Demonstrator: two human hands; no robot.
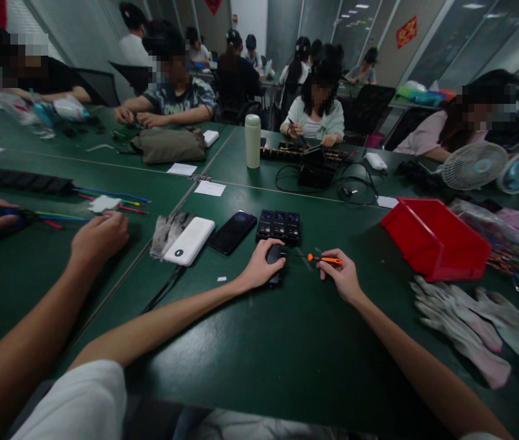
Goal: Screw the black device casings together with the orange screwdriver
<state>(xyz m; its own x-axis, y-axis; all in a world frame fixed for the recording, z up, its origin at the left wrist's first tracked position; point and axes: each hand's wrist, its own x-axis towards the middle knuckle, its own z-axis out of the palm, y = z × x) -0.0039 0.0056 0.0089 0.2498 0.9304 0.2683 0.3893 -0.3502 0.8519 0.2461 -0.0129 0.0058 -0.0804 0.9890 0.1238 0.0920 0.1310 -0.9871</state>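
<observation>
My left hand (263,264) is closed around a small black plastic block (274,255), pressed to the green table. The block's exact kind cannot be made out. Between the fingers of my right hand (342,276) is a screwdriver with an orange and black handle (331,260). Its thin shaft points left toward the block; whether the tip touches it is unclear. Just beyond my left hand sits a row of similar black modules (279,225). A dark smartphone (234,232) and a white power bank (189,242) with a black cable lie to the left.
Grey work gloves (166,235) lie beside the power bank, and more gloves (465,324) on the right near a red bin (438,238). At left, a co-worker's hands (98,241) handle coloured wires. A pale green bottle (252,142) stands farther back. Other people sit across the table.
</observation>
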